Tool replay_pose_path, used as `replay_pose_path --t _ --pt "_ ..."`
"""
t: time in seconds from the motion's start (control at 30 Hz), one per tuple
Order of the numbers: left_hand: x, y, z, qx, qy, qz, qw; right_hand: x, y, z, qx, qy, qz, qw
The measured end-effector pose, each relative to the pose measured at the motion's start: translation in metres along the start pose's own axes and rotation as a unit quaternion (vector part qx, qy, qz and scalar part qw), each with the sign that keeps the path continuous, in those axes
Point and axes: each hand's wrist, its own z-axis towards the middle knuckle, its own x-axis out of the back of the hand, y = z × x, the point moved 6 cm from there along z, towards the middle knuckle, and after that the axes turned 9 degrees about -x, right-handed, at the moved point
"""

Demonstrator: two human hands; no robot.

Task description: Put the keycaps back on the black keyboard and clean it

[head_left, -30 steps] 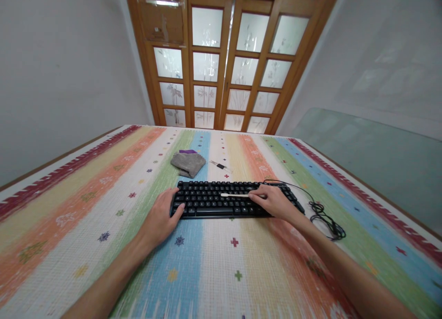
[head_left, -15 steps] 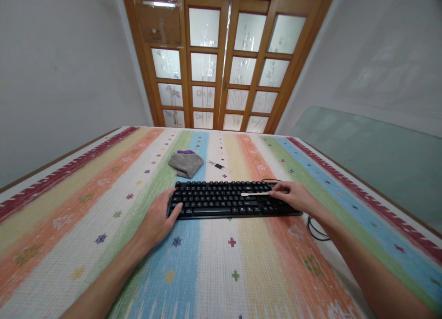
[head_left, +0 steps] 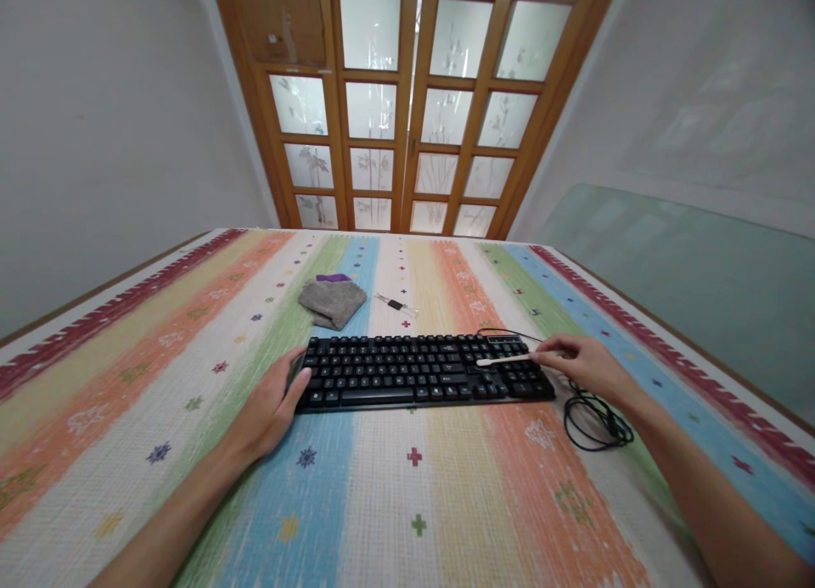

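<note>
A black computer keyboard [head_left: 395, 376] lies on the striped tablecloth in front of me. My left hand [head_left: 273, 401] grips its left end, the thumb over the edge beside the keys. Between the fingertips of my right hand [head_left: 582, 363] is a thin white cotton swab [head_left: 509, 359]. The swab points left, its tip over the keys toward the right part of the keyboard; whether it touches them I cannot tell.
Behind the keyboard lie a folded grey cloth [head_left: 332, 302] with a purple piece [head_left: 333, 277] and a small clear item with a black band [head_left: 395, 305]. The coiled black cable [head_left: 595, 422] rests right of the keyboard. Wood-framed glass doors [head_left: 407, 113] stand beyond the table.
My right hand has moved right along the keyboard with the cotton swab. My left hand stays on the left end, its thumb now closer to the edge. The view has shifted slightly.
</note>
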Motion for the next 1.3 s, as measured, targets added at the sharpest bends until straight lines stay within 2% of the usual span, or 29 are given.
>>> replay_pose_path --t 0.23,0.5,0.73,0.97,1.13,1.3 --pt "0.001 -0.009 0.011 -0.02 -0.006 0.013 1.0 0.017 0.028 -0.005 -0.023 0.061 -0.02 0.998" --pt "-0.006 -0.012 0.021 -0.174 -0.024 0.019 0.984 0.031 0.053 -0.002 -0.047 0.088 0.003 0.995" --pt "-0.006 -0.022 0.016 -0.197 -0.014 0.002 0.98 0.04 0.068 -0.004 -0.116 0.077 0.031 0.99" --pt "-0.004 -0.009 0.011 -0.183 -0.019 -0.023 0.983 0.046 0.065 -0.009 -0.114 0.095 0.019 0.989" --pt "-0.003 -0.012 0.01 -0.194 -0.017 -0.012 0.981 0.042 0.063 -0.011 -0.128 0.089 0.111 0.982" --pt "-0.004 -0.013 0.009 -0.215 -0.025 -0.021 0.976 0.032 0.051 -0.015 -0.126 0.087 0.28 0.948"
